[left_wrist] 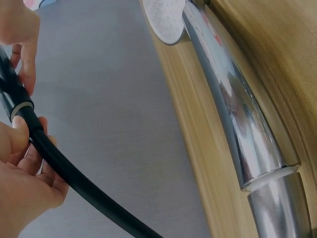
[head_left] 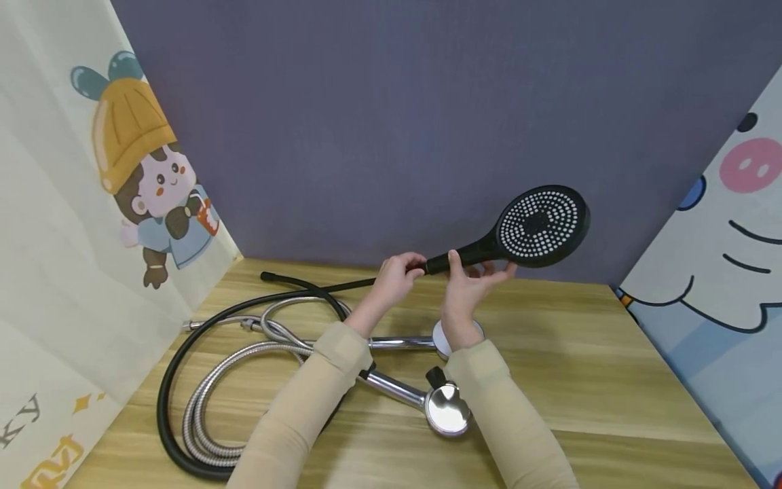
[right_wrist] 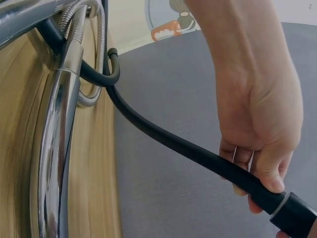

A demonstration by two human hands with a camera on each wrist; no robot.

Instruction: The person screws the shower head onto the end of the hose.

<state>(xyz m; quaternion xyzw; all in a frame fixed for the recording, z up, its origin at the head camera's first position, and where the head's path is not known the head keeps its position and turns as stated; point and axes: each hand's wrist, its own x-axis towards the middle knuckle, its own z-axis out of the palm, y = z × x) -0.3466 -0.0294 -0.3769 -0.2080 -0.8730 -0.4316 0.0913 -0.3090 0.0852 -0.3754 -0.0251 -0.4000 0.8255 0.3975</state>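
A black shower head [head_left: 540,227] with a round face of pale nozzles is held up over the back of the table. My right hand [head_left: 467,292] grips its handle, thumb on the near side and fingers behind. Just left of it, my left hand [head_left: 394,278] pinches the end of a black hose [right_wrist: 198,153] where it meets the handle. A thin pale ring [left_wrist: 21,108] shows at that joint in the left wrist view. From my left hand the hose runs left and loops down onto the table.
Two chrome shower heads lie below my forearms, one with a shiny round back [head_left: 449,409], the other with a pale face [head_left: 440,339]. Coiled silver metal hoses [head_left: 201,407] lie at the left of the wooden table [head_left: 586,380]. A grey-purple wall [head_left: 366,136] stands behind.
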